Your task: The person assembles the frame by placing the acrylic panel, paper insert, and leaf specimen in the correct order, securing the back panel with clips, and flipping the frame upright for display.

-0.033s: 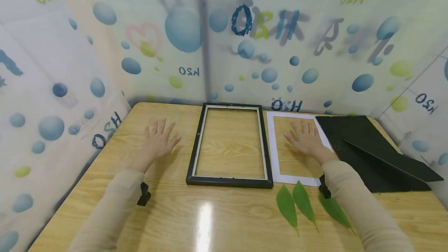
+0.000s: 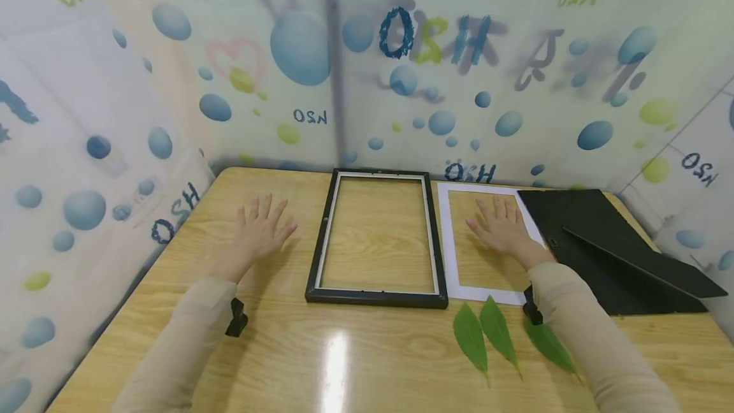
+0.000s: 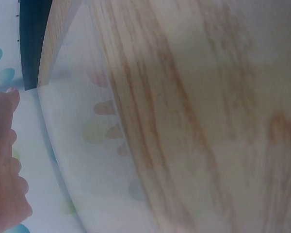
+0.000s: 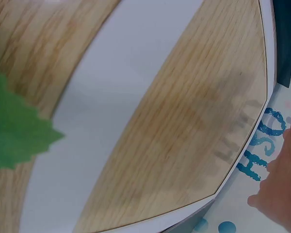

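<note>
My left hand (image 2: 260, 231) is held over the left of the wooden table, fingers straight and spread, holding nothing. Its fingers are mirrored in a pale glossy area (image 3: 82, 145) with a straight edge in the left wrist view; I cannot tell what it is. To its right lies a black picture frame (image 2: 375, 299) with a white inner edge. My right hand (image 2: 504, 228), also spread, is above a white rectangular mat (image 2: 450, 247) with a cut-out middle. A black backing board (image 2: 573, 209) with its stand flap raised lies further right.
Several green leaves, among them one leaf (image 2: 470, 336) at the left, lie nearer than the mat; the right forearm partly covers another leaf (image 2: 547, 343). A patterned cloth wall (image 2: 258, 139) rises behind the table (image 2: 275, 362) and along its sides.
</note>
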Demonstrator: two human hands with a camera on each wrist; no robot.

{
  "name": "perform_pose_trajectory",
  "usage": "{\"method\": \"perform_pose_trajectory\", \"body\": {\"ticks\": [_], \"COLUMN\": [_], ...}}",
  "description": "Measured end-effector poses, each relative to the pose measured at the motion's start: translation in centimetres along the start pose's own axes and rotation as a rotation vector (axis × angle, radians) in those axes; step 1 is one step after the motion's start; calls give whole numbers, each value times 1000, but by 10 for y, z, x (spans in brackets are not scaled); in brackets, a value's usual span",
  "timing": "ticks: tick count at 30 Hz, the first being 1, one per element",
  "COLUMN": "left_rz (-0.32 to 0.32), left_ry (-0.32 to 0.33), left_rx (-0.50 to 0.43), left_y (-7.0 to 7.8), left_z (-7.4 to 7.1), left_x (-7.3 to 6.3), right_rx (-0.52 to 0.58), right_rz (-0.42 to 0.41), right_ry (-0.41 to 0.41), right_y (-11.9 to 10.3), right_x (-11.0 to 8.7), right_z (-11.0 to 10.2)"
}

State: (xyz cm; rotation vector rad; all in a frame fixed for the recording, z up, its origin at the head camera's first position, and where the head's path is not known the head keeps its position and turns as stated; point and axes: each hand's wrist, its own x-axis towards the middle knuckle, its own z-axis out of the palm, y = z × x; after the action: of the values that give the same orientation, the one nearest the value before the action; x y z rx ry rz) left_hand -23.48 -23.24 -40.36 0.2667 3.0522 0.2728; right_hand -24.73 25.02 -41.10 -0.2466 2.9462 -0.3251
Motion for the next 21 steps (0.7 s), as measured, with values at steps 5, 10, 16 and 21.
{"method": "perform_pose_trajectory", "body": {"ticks": [5,10,16,21], "left_rz": [-4,-7,-2,3], "left_ry": [11,13,14,26], "left_rx": [-9,-31,-55,-35], "left_y": [-1,-6,-11,-10], "left_z": [2,4,-1,-13], "left_x": [-1,-9,-18,-14], "right_rx": [15,46,133,278], "right_rz": [-7,-37,-42,-29], "right_ry": [5,27,13,-12], "right_y": [-1,-7,-20,-28], "right_x": [-1,-2,0,3], "right_z": [1,6,5,-8]}}
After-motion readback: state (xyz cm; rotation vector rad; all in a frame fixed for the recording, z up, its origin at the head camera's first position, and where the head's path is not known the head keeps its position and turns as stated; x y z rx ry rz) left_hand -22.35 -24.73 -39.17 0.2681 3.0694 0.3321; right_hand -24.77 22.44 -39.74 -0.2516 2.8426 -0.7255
